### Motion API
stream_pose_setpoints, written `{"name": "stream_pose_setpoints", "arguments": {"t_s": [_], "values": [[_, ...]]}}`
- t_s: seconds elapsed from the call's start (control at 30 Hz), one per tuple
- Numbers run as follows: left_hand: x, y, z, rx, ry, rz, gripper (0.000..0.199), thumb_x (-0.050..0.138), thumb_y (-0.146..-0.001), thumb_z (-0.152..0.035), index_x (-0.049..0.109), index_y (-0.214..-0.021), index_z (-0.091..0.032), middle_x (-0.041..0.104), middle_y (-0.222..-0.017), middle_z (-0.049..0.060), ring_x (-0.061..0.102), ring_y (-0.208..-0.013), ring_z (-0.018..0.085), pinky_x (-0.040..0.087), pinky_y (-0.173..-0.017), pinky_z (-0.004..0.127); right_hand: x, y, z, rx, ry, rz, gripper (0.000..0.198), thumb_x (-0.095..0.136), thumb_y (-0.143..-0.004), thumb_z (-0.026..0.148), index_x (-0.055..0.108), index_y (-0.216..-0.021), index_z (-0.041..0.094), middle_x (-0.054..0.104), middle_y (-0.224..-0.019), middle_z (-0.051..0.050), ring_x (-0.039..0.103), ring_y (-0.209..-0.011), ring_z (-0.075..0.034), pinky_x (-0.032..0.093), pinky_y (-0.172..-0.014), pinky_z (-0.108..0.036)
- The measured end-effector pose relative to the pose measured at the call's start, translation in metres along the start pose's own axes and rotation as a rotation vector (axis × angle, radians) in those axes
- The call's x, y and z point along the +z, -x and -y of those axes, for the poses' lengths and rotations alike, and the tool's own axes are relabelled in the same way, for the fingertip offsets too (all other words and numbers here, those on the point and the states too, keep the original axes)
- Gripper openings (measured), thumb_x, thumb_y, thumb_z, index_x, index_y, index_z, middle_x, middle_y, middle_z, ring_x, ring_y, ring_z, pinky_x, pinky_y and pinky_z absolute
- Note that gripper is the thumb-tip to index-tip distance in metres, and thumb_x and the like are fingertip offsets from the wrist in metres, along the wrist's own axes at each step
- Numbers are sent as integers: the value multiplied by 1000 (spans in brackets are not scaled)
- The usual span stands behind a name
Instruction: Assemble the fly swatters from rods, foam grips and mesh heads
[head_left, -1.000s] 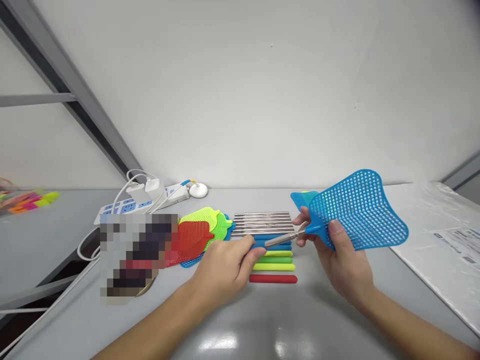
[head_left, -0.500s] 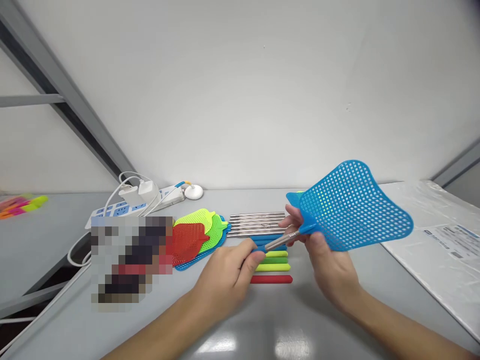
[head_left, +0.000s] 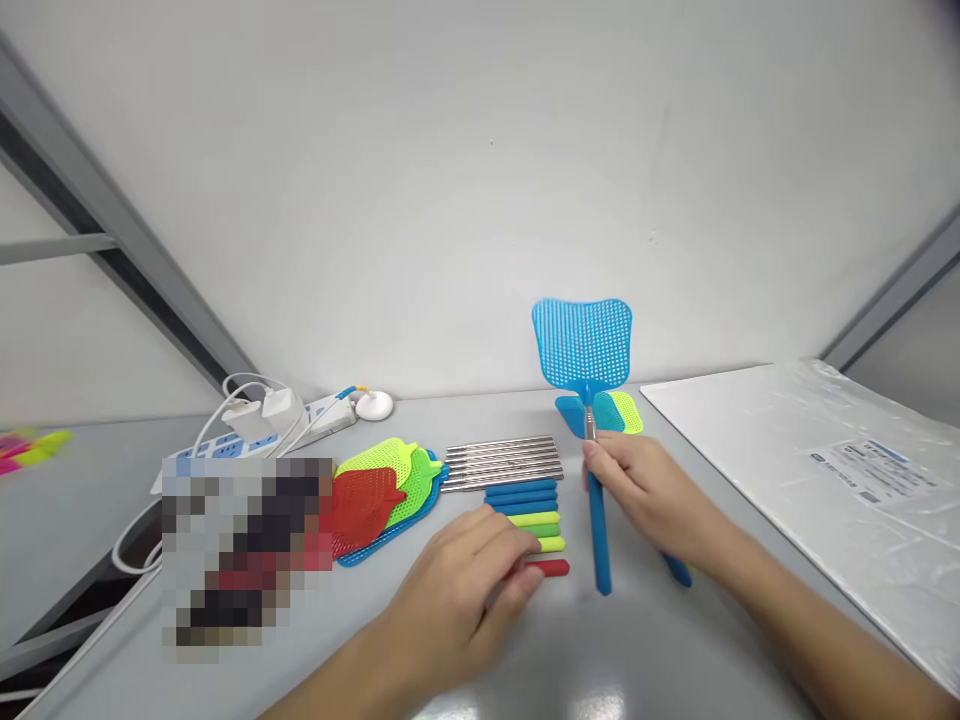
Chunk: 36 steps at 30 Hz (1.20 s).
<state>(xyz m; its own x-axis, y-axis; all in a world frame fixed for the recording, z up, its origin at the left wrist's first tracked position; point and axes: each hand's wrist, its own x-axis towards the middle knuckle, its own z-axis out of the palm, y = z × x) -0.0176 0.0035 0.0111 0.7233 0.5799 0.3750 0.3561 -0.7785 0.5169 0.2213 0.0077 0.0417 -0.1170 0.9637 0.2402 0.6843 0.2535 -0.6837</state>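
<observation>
My right hand (head_left: pixel 637 480) is closed around a blue fly swatter where its metal rod meets the blue handle (head_left: pixel 600 540). The swatter's mesh head (head_left: pixel 583 345) points up and away from me. My left hand (head_left: pixel 472 580) hovers low over a row of loose handles, thumb and fingers apart, holding nothing. Its thumb and index finger are nearest the red handle (head_left: pixel 553 568), whose left end they hide. Above that lie yellow-green handles (head_left: pixel 551 545), a green handle (head_left: pixel 546 531) and blue handles (head_left: pixel 521 496). Several metal rods (head_left: pixel 502 462) lie side by side behind them.
Loose swatter heads, red (head_left: pixel 367 505), green (head_left: pixel 412 492) and yellow-green (head_left: pixel 386 462), overlap at left. Behind my right hand lie other swatters (head_left: pixel 626 412), with a blue handle end (head_left: pixel 676 570) showing. A power strip (head_left: pixel 225 447) stands back left; a plastic-wrapped white sheet (head_left: pixel 795 490) lies right.
My left hand has let go of the blue swatter and opened over the handles. My right hand has shifted its grip to the rod and handle, turning the swatter head upward.
</observation>
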Motion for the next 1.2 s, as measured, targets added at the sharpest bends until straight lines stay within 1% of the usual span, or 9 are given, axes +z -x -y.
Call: {"name": "stream_pose_setpoints", "arguments": {"t_s": [0.1, 0.17, 0.27, 0.4, 0.57, 0.7, 0.83, 1.0, 1.2], "values": [[-3, -1, 13, -71, -40, -37, 18, 41, -97, -22, 59, -94, -21, 59, -79, 2, 50, -76, 17, 39, -69, 30, -26, -5, -21, 214, 366, 104, 50, 35, -95, 49, 45, -55, 22, 53, -57, -3, 45, -50, -17, 26, -50, -31], [-4, -2, 19, -110, -43, -44, 21, 39, -98, -23, 58, -89, -20, 57, -77, 2, 50, -75, 16, 38, -69, 30, -40, -6, -35, 357, 505, 183, 49, 34, -94, 47, 44, -53, 22, 55, -59, -5, 46, -49, -17, 27, -50, -31], [-3, -3, 25, -141, -57, -32, 24, 38, -99, -24, 56, -84, -19, 55, -74, 1, 49, -74, 16, 38, -69, 29, -55, -7, -52, 502, 606, 228, 43, 33, -92, 40, 39, -53, 22, 56, -62, -6, 49, -52, -19, 31, -52, -32], [-1, -3, 26, -134, -85, 1, 26, 38, -99, -25, 54, -79, -19, 52, -70, 1, 47, -69, 15, 37, -66, 29, -66, -9, -66, 584, 611, 257, 36, 36, -89, 36, 44, -58, 21, 61, -71, -9, 56, -57, -21, 37, -54, -34], [-1, -4, 27, -125, -91, 6, 29, 37, -99, -26, 53, -76, -19, 51, -68, 0, 47, -67, 14, 36, -64, 28, -67, -14, -79, 653, 562, 403, 41, 34, -89, 38, 56, -62, 16, 63, -82, -12, 54, -41, -17, 42, -50, -35], [-1, -4, 30, -132, -85, 24, 27, 38, -100, -26, 53, -78, -19, 51, -69, -1, 48, -67, 13, 36, -63, 26, -66, -18, -87, 671, 554, 483, 42, 40, -87, 39, 64, -62, 14, 64, -84, -13, 56, -42, -17, 44, -50, -35], [1, -3, 33, -103, -78, 62, 25, 39, -99, -25, 52, -79, -19, 51, -70, -1, 48, -66, 13, 35, -63, 26, -65, -19, -89, 639, 572, 511, 39, 44, -85, 38, 67, -66, 14, 65, -79, -13, 58, -45, -18, 43, -52, -33], [1, -1, 34, -90, -68, 75, 24, 39, -99, -24, 53, -80, -19, 51, -71, -1, 48, -67, 13, 35, -63, 26, -64, -20, -86, 594, 596, 516, 38, 43, -86, 35, 68, -66, 15, 62, -62, -11, 58, -49, -21, 42, -55, -33], [0, -1, 33, -69, -76, 96, 23, 40, -99, -23, 54, -82, -19, 51, -71, -1, 48, -67, 13, 34, -62, 26, -63, -19, -87, 589, 588, 515, 36, 44, -85, 34, 67, -63, 16, 60, -56, -9, 55, -44, -20, 42, -53, -33]]}}
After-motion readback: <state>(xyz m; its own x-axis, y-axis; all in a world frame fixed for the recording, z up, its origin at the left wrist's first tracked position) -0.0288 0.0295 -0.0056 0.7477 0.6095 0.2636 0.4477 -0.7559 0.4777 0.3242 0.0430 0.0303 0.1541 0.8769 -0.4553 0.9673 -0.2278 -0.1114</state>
